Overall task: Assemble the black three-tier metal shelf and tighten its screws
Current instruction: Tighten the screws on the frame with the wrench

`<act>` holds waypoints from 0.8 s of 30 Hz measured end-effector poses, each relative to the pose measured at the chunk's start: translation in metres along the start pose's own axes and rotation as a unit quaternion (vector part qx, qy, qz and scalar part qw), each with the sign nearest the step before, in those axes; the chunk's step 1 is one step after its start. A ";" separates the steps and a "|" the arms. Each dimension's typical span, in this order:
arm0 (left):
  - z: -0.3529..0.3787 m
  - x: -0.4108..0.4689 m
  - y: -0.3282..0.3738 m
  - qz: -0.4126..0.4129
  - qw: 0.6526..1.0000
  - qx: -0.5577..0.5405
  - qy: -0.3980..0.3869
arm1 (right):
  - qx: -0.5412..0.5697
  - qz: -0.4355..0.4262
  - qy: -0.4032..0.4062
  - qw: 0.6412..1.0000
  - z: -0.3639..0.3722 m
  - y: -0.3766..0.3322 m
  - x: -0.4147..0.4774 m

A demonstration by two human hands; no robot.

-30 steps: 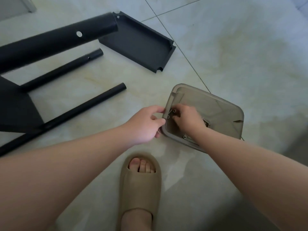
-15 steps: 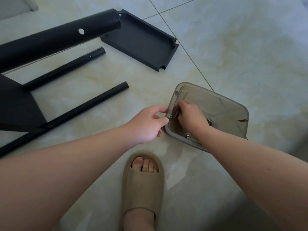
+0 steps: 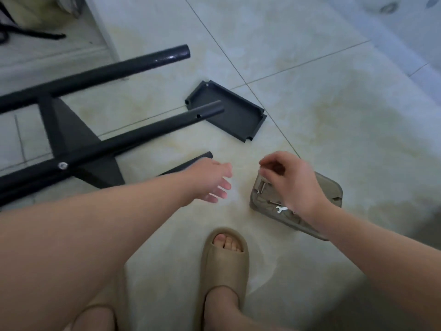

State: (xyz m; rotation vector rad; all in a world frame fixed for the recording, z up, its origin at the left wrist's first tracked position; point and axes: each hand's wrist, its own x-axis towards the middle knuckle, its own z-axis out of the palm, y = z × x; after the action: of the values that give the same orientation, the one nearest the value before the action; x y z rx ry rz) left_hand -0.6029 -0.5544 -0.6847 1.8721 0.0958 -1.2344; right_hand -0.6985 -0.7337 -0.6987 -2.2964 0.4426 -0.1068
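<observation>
The partly built black shelf frame [image 3: 71,139] lies on the floor at left, with its poles [image 3: 155,130] pointing right and a screw head [image 3: 62,165] in one pole. A loose black shelf tier [image 3: 233,115] lies beyond the pole ends. A clear grey parts tray [image 3: 334,189] holds screws [image 3: 262,187] and a small flat wrench [image 3: 281,209]. My right hand [image 3: 291,182] hovers over the tray with thumb and forefinger pinched on something small, apparently a screw, though it is blurred. My left hand [image 3: 212,180] is open above the floor, near the lowest pole's end [image 3: 202,157].
My foot in a beige sandal [image 3: 224,266] stands in front of the tray, and a second sandal [image 3: 95,316] shows at the bottom left. A white threshold and a black cable [image 3: 35,34] are at the top left. Pale floor tiles [image 3: 334,103] stretch right.
My left hand released the tray's rim, opened and moved left. My right hand lifted out of the tray with fingers pinched. The view rose and shows more of the frame.
</observation>
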 end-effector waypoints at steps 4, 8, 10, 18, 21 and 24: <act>-0.045 -0.051 0.003 -0.011 0.988 -0.150 0.020 | 0.023 -0.077 -0.015 0.997 0.000 -0.082 -0.003; -0.094 -0.096 -0.004 -0.004 0.961 -0.275 0.020 | 0.039 -0.150 -0.061 0.986 0.013 -0.160 -0.004; -0.117 -0.115 -0.012 0.004 0.947 -0.322 0.017 | 0.024 -0.194 -0.094 0.976 0.024 -0.195 -0.003; -0.195 -0.150 -0.042 0.027 0.902 -0.426 0.061 | -0.003 -0.219 -0.161 0.962 0.094 -0.284 0.002; -0.215 -0.150 -0.054 0.001 0.918 -0.382 0.109 | 0.018 -0.183 -0.117 0.976 0.115 -0.295 0.013; -0.231 -0.144 -0.067 0.006 0.949 -0.216 0.230 | -0.073 -0.127 -0.171 0.974 0.131 -0.293 0.028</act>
State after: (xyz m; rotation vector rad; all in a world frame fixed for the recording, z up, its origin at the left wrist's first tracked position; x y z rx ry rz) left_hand -0.5436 -0.2997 -0.5833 1.7232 0.5608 -0.6742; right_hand -0.5621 -0.4666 -0.5806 -2.4441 -0.0227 0.2002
